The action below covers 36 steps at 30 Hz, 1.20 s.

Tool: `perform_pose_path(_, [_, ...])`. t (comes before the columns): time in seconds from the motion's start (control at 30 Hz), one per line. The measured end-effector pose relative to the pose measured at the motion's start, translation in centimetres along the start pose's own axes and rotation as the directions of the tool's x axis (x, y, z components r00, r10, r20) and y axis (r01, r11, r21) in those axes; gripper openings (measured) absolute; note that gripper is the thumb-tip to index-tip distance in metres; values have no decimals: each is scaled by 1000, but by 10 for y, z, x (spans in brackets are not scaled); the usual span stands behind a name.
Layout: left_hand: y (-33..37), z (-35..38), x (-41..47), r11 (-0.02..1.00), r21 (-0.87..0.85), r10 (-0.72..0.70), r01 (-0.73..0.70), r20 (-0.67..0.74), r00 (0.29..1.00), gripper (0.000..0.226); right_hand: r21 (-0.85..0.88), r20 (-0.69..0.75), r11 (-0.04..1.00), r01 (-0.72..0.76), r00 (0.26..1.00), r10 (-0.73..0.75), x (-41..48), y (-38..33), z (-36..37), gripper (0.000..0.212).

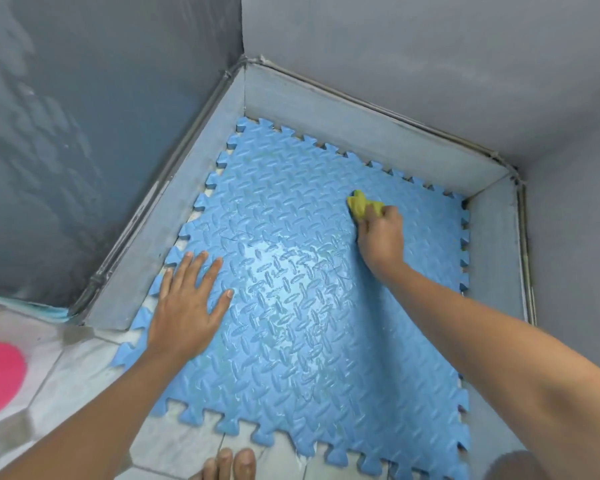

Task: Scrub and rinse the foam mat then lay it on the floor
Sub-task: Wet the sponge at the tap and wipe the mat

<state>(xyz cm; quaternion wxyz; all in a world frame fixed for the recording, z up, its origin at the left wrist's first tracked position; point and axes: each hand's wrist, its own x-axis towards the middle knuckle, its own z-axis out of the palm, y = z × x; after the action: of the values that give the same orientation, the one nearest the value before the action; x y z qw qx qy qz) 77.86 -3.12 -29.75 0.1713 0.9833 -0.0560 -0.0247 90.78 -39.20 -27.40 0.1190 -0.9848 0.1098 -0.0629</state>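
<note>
Head view shows the blue interlocking foam mat [291, 323] lying flat on the tiled floor [84, 375], tucked into a corner against a low grey kerb [361, 133], its middle glistening wet. The left hand [184, 306] rests on the mat's near-left edge with fingers straight and spread, pinning it. The right hand [381, 233] grips a yellow-green scrubber [361, 204] pressed onto the far-right part, so most of the mat lies leftward and toward the person from it, and I judge the next strokes should pull back that way.
</note>
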Motion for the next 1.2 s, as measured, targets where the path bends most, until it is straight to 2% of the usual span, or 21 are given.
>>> perform_pose_path(0.07, [-1, 0, -4, 1000, -31, 2, -2, 6, 1000, 69, 60, 86, 960, 275, 956, -279, -45, -50, 6, 33])
perform_pose_path(0.1, [-4, 1, -11, 999, -44, -4, 5, 10, 1000, 69, 108, 135, 906, 409, 897, -421, -73, -75, 3, 35])
perform_pose_path(0.17, [-12, 2, -28, 999, -54, -3, 5, 35, 999, 70, 196, 233, 726, 659, 688, -687, -118, -100, -2, 37])
perform_pose_path(0.23, [-25, -4, -55, 999, -47, 4, -1, 47, 999, 74, 278, 316, 480, 832, 393, -864, -145, -100, -11, 37])
perform_pose_path(0.27, [-31, -9, -67, 999, -44, 6, -5, 32, 999, 75, 293, 318, 387, 874, 293, -902, -144, -91, -14, 36])
perform_pose_path(0.3, [-39, -15, -76, 999, -40, -8, 8, 10, 1000, 73, 284, 301, 350, 893, 263, -916, -135, -81, -14, 36])
perform_pose_path(0.33, [-45, -22, -84, 998, -34, -49, 49, -9, 999, 70, 265, 280, 370, 890, 297, -913, -120, -72, -13, 35])
perform_pose_path(0.37, [-49, -28, -91, 994, -26, -106, 106, -29, 994, 67, 229, 259, 442, 867, 384, -886, -99, -63, -11, 36])
perform_pose_path(0.43, [-52, -37, -105, 979, -25, -205, 203, -84, 975, 58, 127, 214, 678, 724, 647, -732, -51, -50, -6, 36])
perform_pose_path(0.5, [-53, -38, -113, 949, -100, -307, 298, -91, 947, 52, 73, 174, 885, 461, 867, -466, -10, -50, -1, 32])
perform_pose_path(0.53, [-54, -39, -115, 930, -144, -351, 338, -76, 933, 52, 65, 154, 943, 327, 930, -333, 0, -57, 2, 28])
perform_pose_path(0.6, [-61, -40, -114, 912, -216, -373, 350, -75, 925, 44, 60, 121, 978, 200, 971, -206, -7, -90, 9, 25])
perform_pose_path(0.7, [-71, -45, -105, 885, -317, -390, 340, -107, 915, 26, 114, 97, 915, 387, 912, -398, -65, -153, 18, 30])
perform_pose_path(0.8, [-75, -51, -99, 850, -388, -423, 357, -98, 901, 23, 191, 122, 712, 675, 704, -700, -144, -204, 26, 33])
perform_pose_path(0.9, [-78, -50, -98, 845, -383, -424, 374, -52, 904, 20, 304, 193, 381, 873, 335, -922, -221, -220, 27, 32])
perform_pose_path(0.97, [-81, -50, -97, 820, -398, -452, 412, -8, 892, 11, 351, 224, 141, 925, 64, -972, -248, -207, 20, 29])
perform_pose_path(1.03, [-83, -49, -95, 786, -431, -482, 444, 23, 876, 8, 407, 229, -14, 913, -116, -966, -246, -187, 14, 29])
perform_pose_path(1.07, [-83, -48, -95, 777, -441, -488, 449, 29, 873, 8, 416, 220, -30, 909, -132, -967, -233, -178, 12, 30])
perform_pose_path(1.1, [-82, -48, -95, 772, -448, -493, 451, 27, 870, 8, 402, 206, -3, 916, -94, -974, -212, -171, 12, 31])
perform_pose_path(1.13, [-80, -48, -96, 767, -451, -500, 456, 25, 866, 8, 372, 192, 66, 926, -7, -981, -186, -167, 15, 32])
perform_pose_path(1.2, [-78, -49, -96, 765, -449, -508, 462, 20, 861, 9, 275, 165, 331, 903, 295, -941, -125, -162, 20, 31])
